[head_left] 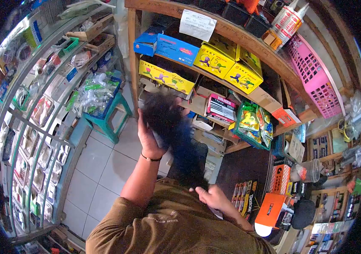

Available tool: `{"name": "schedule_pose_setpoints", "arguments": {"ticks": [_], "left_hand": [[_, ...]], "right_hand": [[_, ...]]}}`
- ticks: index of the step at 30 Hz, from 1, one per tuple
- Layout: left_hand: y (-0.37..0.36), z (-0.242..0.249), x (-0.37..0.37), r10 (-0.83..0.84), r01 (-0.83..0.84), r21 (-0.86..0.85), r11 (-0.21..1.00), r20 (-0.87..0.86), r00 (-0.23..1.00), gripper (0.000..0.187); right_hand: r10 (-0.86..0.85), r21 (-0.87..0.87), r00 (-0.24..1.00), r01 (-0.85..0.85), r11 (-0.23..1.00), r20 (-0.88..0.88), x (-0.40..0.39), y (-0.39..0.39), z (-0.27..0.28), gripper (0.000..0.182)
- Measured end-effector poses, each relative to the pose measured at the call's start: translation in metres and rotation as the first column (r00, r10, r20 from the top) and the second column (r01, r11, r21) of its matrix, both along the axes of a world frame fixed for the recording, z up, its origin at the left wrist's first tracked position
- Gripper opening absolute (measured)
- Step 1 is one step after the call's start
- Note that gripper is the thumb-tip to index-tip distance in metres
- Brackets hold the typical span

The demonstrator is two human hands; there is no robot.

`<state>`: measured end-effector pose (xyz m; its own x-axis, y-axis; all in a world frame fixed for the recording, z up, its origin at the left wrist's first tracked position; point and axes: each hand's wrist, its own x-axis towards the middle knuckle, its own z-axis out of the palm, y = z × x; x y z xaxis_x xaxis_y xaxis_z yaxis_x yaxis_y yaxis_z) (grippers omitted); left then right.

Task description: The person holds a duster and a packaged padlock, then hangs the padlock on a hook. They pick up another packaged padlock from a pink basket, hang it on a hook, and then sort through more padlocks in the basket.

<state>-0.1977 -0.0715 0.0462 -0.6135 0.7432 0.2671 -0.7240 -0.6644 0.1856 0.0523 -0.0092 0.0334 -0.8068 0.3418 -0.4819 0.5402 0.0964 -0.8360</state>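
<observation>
A dark, fuzzy bundle [163, 111], black at its far end and bluish towards me, stretches out in front of my body. It looks like a feather duster, but it is blurred. My left hand [148, 139] is raised against its left side, palm turned to it and fingers stretched up along it. Part of those fingers is hidden behind the dark fuzz. Close to my waist, my right hand [210, 197] is closed, with its thumb and a finger showing beside the near end of the dark shape. Whatever lies inside that hand is hidden.
Ahead stands a wooden shelf with yellow boxes [214, 63], blue boxes [174, 47] and a green basket of packets [252, 122]. A teal stool [112, 134] carries bagged goods. Glass display shelving [36, 139] lines the left. An orange box [269, 209] sits right; floor tiles [91, 158] show between.
</observation>
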Motion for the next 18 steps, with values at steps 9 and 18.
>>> {"name": "schedule_pose_setpoints", "arguments": {"ticks": [9, 18], "left_hand": [[0.015, -0.025, 0.001, -0.103, 0.112, 0.167, 0.98, -0.06, 0.993, 0.06], [0.01, -0.005, 0.007, -0.033, 0.036, -0.049, 0.998, 0.069, 0.997, 0.055]], "right_hand": [[-0.052, -0.019, 0.998, 0.052, 0.998, -0.021, 0.009, -0.001, -0.003, 0.028], [0.072, 0.177, 0.997, -0.065, 0.982, -0.033, 0.016, 0.002, -0.015, 0.041]]}}
